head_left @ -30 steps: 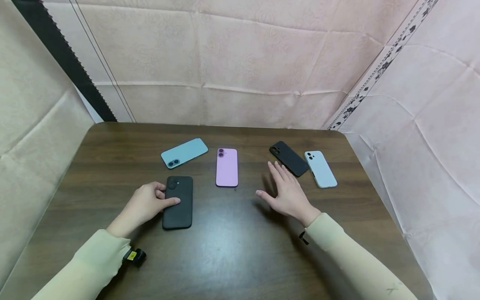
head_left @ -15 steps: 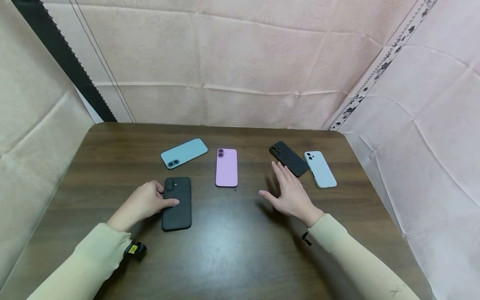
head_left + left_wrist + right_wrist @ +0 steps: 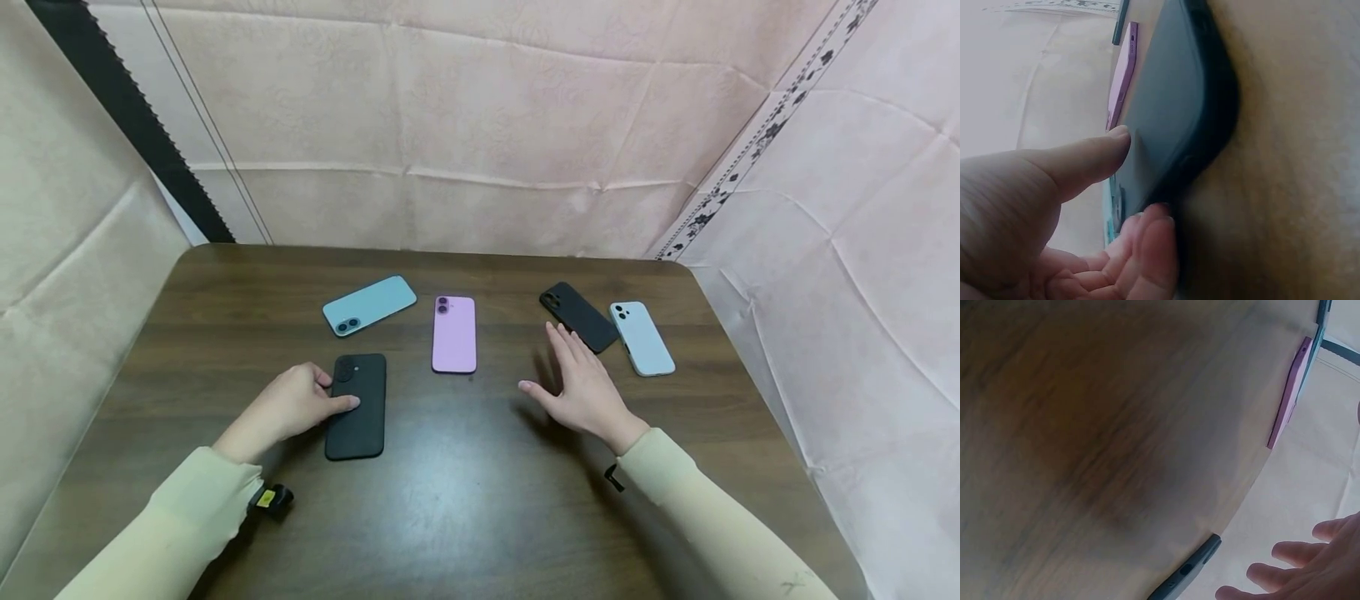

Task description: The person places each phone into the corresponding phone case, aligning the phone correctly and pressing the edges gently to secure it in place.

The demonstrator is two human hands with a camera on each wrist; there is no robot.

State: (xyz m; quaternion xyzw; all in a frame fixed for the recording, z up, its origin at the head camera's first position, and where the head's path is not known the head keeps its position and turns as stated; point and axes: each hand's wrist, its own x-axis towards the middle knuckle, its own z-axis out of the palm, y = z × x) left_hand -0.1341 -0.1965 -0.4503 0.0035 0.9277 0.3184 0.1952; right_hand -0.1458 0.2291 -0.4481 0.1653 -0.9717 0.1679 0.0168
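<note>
In the head view, my left hand [image 3: 296, 408] pinches the left edge of a black smartphone [image 3: 363, 425], thumb on its back and the other fingers at its side. The left wrist view shows the same thumb [image 3: 1091, 156] lying on the dark back, with fingertips [image 3: 1157, 244] against the edge. My right hand [image 3: 585, 393] holds nothing; its fingers are spread, just in front of another black smartphone [image 3: 581, 318]. In the right wrist view, the right fingers [image 3: 1297, 553] reach out straight. A pale blue smartphone [image 3: 642, 339] lies beside that second black one.
A purple smartphone [image 3: 453, 337] lies mid-table between the hands. To its left, a light blue smartphone [image 3: 371, 306] lies at a slant. All rest camera side up on the brown wooden table [image 3: 465, 517]. Pale cloth [image 3: 487, 117] hangs behind and at both sides.
Over the last second my right hand has shifted slightly to the right. My left hand keeps its hold on the black smartphone, which stays nearly in place.
</note>
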